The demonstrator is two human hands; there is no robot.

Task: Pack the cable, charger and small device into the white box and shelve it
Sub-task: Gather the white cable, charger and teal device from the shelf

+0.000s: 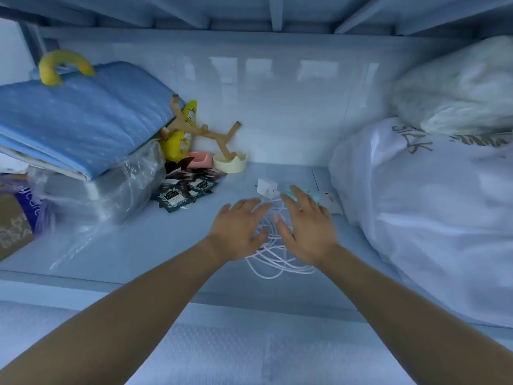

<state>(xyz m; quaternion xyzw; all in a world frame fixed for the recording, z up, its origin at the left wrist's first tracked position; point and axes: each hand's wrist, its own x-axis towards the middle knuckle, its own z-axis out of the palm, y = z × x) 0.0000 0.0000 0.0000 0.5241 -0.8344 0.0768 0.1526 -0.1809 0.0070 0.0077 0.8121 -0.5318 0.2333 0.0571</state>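
A loose tangle of white cable (273, 258) lies on the pale shelf floor (172, 245) in the middle. Behind it stands a white charger cube (267, 187). A small turquoise device (290, 194) lies just right of the charger, partly hidden by my fingers. A flat white box (331, 201) rests against the big bag on the right. My left hand (240, 227) hovers over the cable's left side, fingers spread, holding nothing. Over the cable's right side is my right hand (305, 226), also spread, its fingertips over the turquoise device.
A large white bag (433, 218) fills the right side, with a pale bundle (458, 87) on top. At left sit a folded blue quilt (83, 115), clear plastic wrap (116, 190), dark sachets (186, 190), a wooden stand (205, 132), a cream bowl (230, 162) and a cardboard box (14, 226).
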